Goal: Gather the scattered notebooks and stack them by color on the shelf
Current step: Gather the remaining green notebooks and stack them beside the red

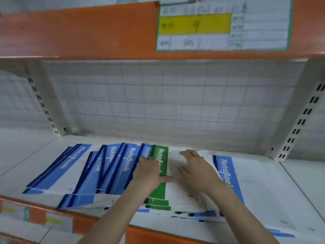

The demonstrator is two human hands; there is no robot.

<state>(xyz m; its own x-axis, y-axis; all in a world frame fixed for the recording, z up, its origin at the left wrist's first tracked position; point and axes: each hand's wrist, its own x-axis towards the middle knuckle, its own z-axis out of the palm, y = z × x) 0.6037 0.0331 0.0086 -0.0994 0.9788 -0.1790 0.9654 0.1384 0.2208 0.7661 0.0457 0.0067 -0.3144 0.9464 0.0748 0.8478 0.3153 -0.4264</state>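
Observation:
Several blue-and-white notebooks [112,171] lie fanned and overlapping on the left half of the white shelf [22,152]. A green-spined notebook [162,156] lies in the middle on a small pile with more green edges showing at its near end. Another blue notebook [226,171] lies at the right, partly under my right forearm. My left hand [149,171] rests flat on the green spine, thumb stretched right. On the white cover just right of it, my right hand [195,168] lies with fingers spread and straight.
An orange upper shelf edge with a paper label [223,23] hangs close overhead. A white wire-grid back panel [167,103] closes the rear. Slotted uprights [42,103] [299,120] stand left and right. Orange front rail [52,213] runs along the near edge.

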